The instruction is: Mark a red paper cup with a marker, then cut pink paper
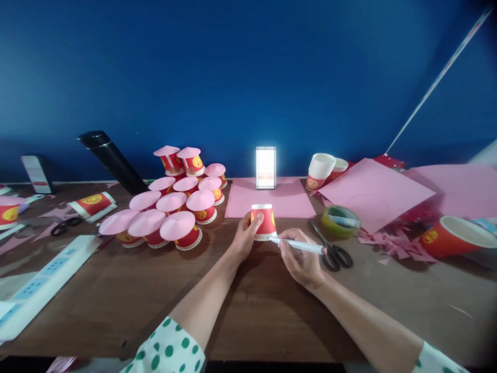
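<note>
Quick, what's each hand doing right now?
Left hand: closed on a red and white paper cup.
Right hand: closed on a white pen, tip at the cup's rim.

Left sleeve (165,346): white with a faint minty cast, printed with solid green dots; the loose hem ends on the forearm.
Dots (185,343): deep green, round to slightly oval, unequal in size, scattered with pale cloth between them.
Right sleeve (437,358): matching pale cloth, green spots partly visible, much of it cut off by the view's edge.
Left hand (244,237): bare, like its wrist.
Right hand (302,260): bare, slightly blurred.
</note>
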Demonstrator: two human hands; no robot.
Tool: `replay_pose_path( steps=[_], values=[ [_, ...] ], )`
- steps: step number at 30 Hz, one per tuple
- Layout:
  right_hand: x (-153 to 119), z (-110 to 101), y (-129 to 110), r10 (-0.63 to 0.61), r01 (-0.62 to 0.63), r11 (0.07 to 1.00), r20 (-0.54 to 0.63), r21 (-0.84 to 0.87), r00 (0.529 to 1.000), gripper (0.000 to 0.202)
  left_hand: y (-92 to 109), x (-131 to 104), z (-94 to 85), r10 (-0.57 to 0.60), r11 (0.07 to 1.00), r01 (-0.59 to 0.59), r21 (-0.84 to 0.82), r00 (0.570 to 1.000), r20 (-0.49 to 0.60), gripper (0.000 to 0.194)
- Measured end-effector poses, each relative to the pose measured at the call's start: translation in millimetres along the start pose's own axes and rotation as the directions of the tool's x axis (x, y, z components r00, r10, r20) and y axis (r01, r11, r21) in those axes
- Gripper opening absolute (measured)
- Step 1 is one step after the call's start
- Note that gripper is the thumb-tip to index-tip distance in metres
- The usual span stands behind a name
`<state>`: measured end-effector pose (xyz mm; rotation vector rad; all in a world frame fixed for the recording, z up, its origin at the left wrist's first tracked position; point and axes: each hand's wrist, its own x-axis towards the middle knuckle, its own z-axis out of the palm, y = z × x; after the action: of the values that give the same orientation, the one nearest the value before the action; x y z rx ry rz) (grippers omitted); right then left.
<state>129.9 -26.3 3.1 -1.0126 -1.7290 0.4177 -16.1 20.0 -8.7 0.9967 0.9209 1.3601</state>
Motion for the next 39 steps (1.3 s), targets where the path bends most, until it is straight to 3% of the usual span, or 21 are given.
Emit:
replay_pose_path(
  steps=[12, 39],
  values=[
    [0.7, -0.4, 1.7, -0.003, 0.003, 1.0, 0.074, 0.004, 0.997, 0.005, -1.4, 0.7, -0.4, 0.015, 0.999, -0.014, 0.037, 1.0, -0.011, 0.03],
    [5.1, -2.3, -1.8, -0.083, 0.092, 0.99, 0.085, -0.103, 0.993, 0.011, -0.1, -1.8, 1.0, 0.035, 0.993, -0.035, 0.115, 0.999, 0.002, 0.031]
  ],
)
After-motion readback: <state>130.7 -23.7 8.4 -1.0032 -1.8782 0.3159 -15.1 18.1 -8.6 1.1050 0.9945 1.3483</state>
